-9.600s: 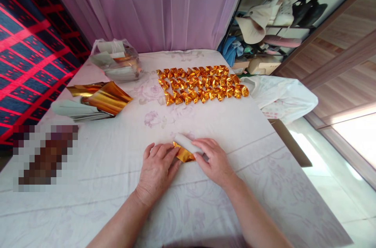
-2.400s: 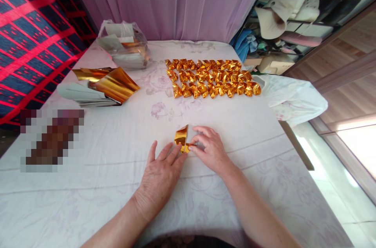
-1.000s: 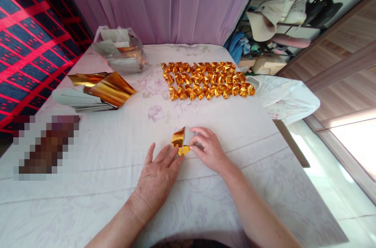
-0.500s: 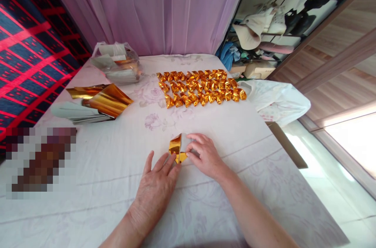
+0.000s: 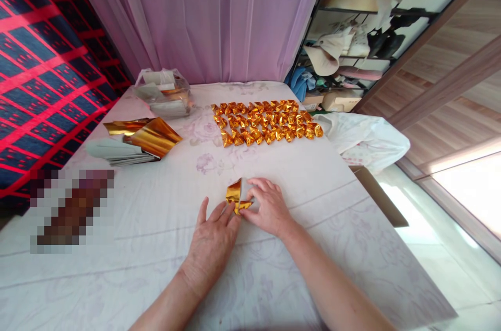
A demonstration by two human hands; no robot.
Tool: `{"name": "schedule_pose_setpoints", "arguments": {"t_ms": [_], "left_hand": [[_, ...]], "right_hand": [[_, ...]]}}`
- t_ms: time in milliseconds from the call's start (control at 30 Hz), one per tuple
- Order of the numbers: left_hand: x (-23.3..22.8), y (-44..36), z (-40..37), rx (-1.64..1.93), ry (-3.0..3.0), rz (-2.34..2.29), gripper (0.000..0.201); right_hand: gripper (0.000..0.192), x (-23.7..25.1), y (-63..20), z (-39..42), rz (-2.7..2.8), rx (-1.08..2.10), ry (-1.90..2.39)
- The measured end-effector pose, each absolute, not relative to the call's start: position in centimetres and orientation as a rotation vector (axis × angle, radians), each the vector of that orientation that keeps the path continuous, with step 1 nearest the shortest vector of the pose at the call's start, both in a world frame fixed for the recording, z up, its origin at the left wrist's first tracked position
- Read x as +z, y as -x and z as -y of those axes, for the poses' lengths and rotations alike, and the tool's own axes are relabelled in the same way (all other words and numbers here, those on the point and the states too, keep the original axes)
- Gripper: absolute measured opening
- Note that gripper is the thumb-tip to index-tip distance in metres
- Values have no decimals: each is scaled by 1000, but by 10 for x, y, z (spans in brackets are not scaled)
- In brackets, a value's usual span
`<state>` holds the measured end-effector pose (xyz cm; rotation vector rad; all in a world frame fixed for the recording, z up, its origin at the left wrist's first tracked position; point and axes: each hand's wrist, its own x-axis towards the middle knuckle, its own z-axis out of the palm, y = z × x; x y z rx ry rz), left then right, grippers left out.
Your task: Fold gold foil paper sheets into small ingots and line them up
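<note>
A small piece of gold foil paper (image 5: 235, 194), half folded with one flap standing up, rests on the white floral cloth (image 5: 156, 226) in front of me. My right hand (image 5: 267, 206) pinches it from the right side. My left hand (image 5: 211, 239) lies flat, its fingertips pressing the paper's lower left edge. Several finished gold folded pieces (image 5: 266, 122) lie in rows farther back.
A stack of gold and silver foil sheets (image 5: 135, 140) lies at the left. Behind it sits a clear plastic bag of sheets (image 5: 164, 93). A white plastic bag (image 5: 364, 135) hangs at the right edge. A purple curtain (image 5: 211, 12) stands behind; a blurred patch (image 5: 70, 208) sits left.
The rolled paper of several seconds ago is now folded smaller, one gold flap raised. Both hands have closed in on it; over the last second they barely moved.
</note>
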<state>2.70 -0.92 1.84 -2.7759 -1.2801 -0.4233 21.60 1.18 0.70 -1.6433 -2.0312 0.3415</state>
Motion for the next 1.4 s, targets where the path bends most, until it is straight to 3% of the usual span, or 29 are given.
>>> {"name": "schedule_pose_setpoints", "arguments": {"t_ms": [200,467,933,1400], "left_hand": [[20,-28,8,-426,2773,1282,17],[24,-30,7,-393,2762,1251,20],[37,-14,-24,-299,2793,1086,16],[31,-26,-11,-358,2660,1473,15]], "right_hand": [[16,-2,-227,-17,2006,384,1548],[34,-13,-240,-23,2008,394,1396],[41,-20,-233,-23,1869,233,1452],[28,-19,-230,-17,2021,250,1340]]}}
